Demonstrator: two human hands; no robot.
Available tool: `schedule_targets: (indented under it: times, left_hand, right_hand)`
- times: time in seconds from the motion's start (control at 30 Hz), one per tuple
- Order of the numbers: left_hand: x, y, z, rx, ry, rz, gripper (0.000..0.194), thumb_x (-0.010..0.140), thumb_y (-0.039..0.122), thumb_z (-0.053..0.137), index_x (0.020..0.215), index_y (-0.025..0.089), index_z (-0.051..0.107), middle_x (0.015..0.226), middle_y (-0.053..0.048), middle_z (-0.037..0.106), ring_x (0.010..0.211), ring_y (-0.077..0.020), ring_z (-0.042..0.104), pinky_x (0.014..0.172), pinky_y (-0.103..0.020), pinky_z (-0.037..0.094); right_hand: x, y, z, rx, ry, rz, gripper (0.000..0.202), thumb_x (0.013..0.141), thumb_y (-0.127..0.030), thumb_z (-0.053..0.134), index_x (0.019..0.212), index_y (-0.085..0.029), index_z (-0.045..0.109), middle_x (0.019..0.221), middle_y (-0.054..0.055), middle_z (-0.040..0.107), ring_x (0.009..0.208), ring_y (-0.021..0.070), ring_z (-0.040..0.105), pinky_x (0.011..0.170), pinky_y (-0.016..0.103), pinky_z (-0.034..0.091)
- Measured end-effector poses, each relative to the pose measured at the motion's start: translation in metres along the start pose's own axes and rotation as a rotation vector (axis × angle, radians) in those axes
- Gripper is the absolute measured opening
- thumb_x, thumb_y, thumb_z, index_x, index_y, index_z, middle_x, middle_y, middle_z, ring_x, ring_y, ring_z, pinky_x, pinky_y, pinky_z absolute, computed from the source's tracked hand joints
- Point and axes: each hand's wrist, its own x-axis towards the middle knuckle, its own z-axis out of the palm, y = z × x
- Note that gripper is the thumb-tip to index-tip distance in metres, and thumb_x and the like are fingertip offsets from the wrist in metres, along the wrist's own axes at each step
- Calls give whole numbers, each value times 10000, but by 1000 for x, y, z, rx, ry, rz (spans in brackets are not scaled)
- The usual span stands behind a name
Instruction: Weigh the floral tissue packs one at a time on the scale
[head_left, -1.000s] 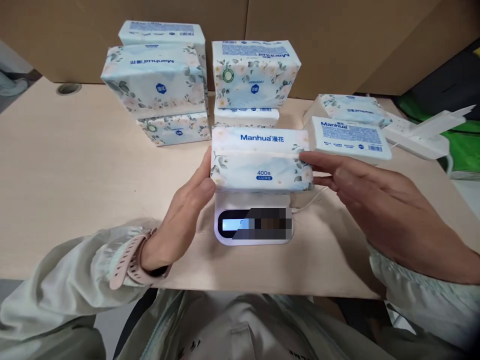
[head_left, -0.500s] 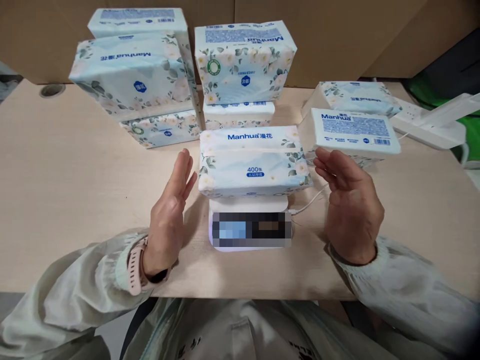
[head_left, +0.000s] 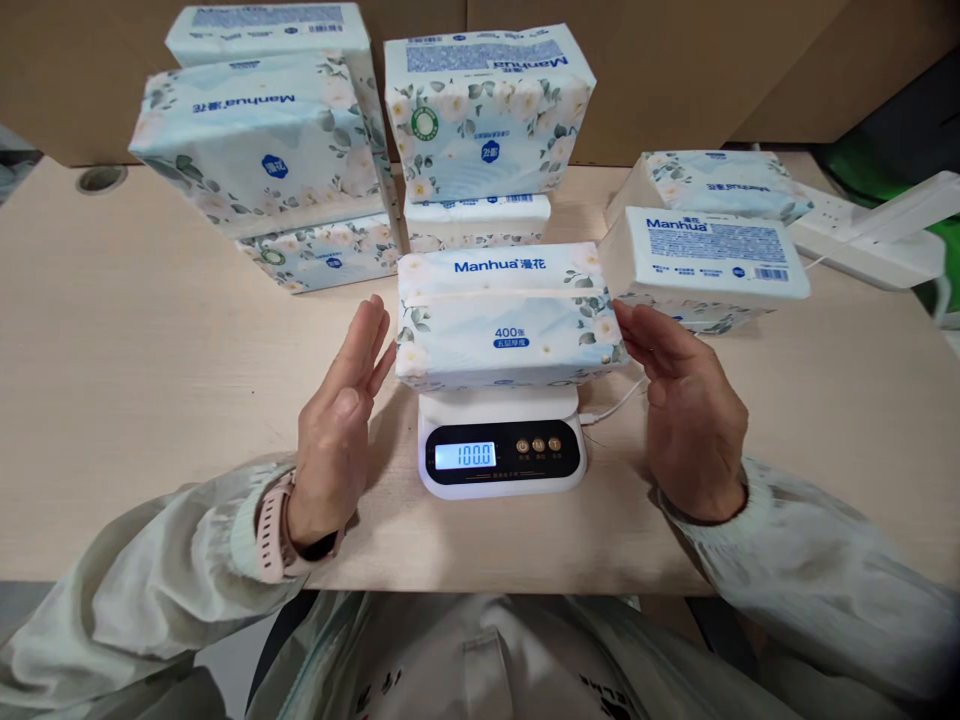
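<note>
A tissue pack with blue "Manhua" print lies on a white digital scale, whose lit display reads 100.0. To the left of the pack is my left hand, upright, fingers extended and holding nothing; a pink-banded watch is on that wrist. At the pack's right end, my right hand has its fingers stretched out, the tips very close to or touching the pack's side. Neither hand is closed round it.
Stacked tissue packs stand at the back left, another stack at the back middle. Two packs lie at the right, by a white power strip. Cardboard rises behind. A white cable joins the scale.
My right hand has moved left, up to the pack's right end. My left hand has barely moved. The scale's display, pixelated before, is now readable.
</note>
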Motion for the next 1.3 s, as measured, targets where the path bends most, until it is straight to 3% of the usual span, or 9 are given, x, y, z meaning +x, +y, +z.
schedule_targets:
  times: [0.13,0.33,0.6,0.77,0.93,1.03,1.17,1.3]
  left_hand:
    - [1,0,1,6,10,25,464,1096,459,483,1537,406,618,1685,139,486,1690,-229,268,1385,-363,353]
    - [2,0,1,-21,67,5,468,1053,525,570,1493,394,663,1671,99,515,1690,-304,258,1401,-474,330]
    - [2,2,3,-1,62,19,449,1063,491,542,1480,393,675,1634,115,557,1657,-254,352,1349,-391,422]
    - [2,0,1,26,66,31,453,1063,500,511,1476,410,674,1617,141,567,1636,-238,393,1348,-404,424]
    - [0,-1,0,34,22,30,491,1070,507,505,1520,366,639,1630,92,560,1630,-263,404,1408,-463,303]
    - [1,2,1,49,-21,-19,550,1060,584,491,1532,337,630,1664,77,518,1661,-284,336,1439,-519,184]
    - [2,2,0,104,-85,-70,569,1049,663,486,1501,361,655,1705,113,434,1707,-290,187,1453,-544,65]
    - [4,-1,-3,123,-174,-19,524,1099,598,431,1554,389,584,1725,151,361,1714,-268,151,1455,-543,33]
  right_hand:
    - [-1,1,1,-8,-5,8,444,1068,-519,431,1474,-527,610,1545,-105,663,1525,299,557,1298,574,462]
    - [-2,0,0,-16,-28,0,456,1077,-537,395,1490,-530,589,1555,-96,654,1529,308,553,1308,587,452]
    - [-2,-4,1,-40,-22,46,443,1057,-545,447,1474,-521,596,1563,-91,652,1534,330,545,1320,570,433]
    - [-4,-5,0,-17,-61,62,468,1072,-500,458,1520,-449,582,1596,-75,630,1547,281,537,1332,522,427]
    - [-4,-3,-1,70,-150,71,559,1091,-550,407,1636,-430,439,1711,-79,497,1643,241,398,1383,507,339]
    - [-3,-4,-2,104,-242,64,640,1081,-666,304,1693,-478,279,1786,-148,333,1710,222,222,1428,493,202]
    - [-3,-4,1,130,-348,77,646,1084,-669,292,1702,-532,162,1820,-236,132,1736,195,39,1448,453,68]
    - [-2,4,9,135,-339,42,740,1040,-753,320,1712,-500,143,1823,-185,201,1735,230,77,1444,491,116]
